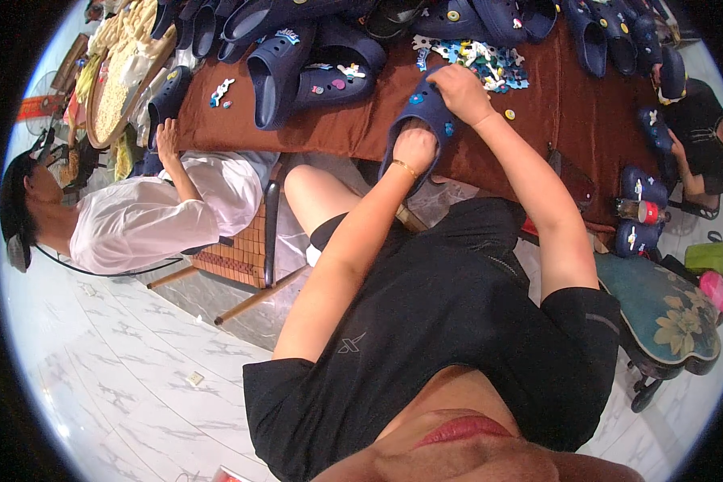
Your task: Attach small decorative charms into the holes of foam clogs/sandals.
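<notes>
A navy clog [393,138] with small blue charms on its upper lies at the near edge of the brown-covered table, its heel end toward me. My left hand [415,149] reaches into its opening and holds it; the fingertips are hidden inside. Over the toe, my right hand [462,92] has its fingers pinched together against the upper. Whatever lies between those fingers cannot be made out. Just beyond them is a loose pile of blue, white and yellow charms [502,71]. One round yellow charm [509,115] sits apart near my right wrist.
More navy clogs [277,76] crowd the table's far side. A white charm [222,91] lies on the brown cloth [241,128]. To my left a person in white [145,210] sits on a woven chair [229,253]; another person [699,136] is at right. A padded stool [663,309] stands right.
</notes>
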`<state>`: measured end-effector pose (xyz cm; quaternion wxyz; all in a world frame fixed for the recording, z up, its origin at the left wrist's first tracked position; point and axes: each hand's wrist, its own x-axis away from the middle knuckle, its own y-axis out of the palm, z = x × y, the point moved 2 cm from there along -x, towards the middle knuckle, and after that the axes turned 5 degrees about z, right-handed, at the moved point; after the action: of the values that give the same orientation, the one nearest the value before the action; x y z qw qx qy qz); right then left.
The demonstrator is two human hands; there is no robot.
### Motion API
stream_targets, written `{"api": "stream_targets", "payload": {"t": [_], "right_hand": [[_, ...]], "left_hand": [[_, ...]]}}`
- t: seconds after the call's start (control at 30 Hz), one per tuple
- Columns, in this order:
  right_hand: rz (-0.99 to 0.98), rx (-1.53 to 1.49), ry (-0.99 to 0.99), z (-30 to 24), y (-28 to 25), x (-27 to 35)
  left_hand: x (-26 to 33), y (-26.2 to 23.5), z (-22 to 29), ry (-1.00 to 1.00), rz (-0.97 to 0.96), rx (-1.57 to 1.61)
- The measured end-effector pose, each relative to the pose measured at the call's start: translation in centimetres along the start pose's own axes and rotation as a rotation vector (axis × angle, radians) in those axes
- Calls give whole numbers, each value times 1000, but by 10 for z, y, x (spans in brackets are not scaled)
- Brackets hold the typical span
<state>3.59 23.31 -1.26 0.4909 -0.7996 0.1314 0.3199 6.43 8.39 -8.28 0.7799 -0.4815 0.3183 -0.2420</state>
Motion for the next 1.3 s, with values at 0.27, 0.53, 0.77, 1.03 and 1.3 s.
{"api": "stream_targets", "payload": {"t": [0.27, 0.53, 0.77, 1.03, 1.3], "right_hand": [[-73, 119, -133, -17, -6, 2], [-331, 417, -308, -40, 8, -7], [-613, 318, -98, -45, 2, -32], [-249, -219, 397, 29, -6, -19], [-583, 211, 642, 23, 20, -32]], "left_hand": [[1, -3, 0, 15, -28, -16], [-2, -12, 6, 21, 28, -24], [2, -10, -2, 1, -24, -46], [-1, -6, 1, 41, -40, -44], [2, -6, 0, 41, -45, -49]]}}
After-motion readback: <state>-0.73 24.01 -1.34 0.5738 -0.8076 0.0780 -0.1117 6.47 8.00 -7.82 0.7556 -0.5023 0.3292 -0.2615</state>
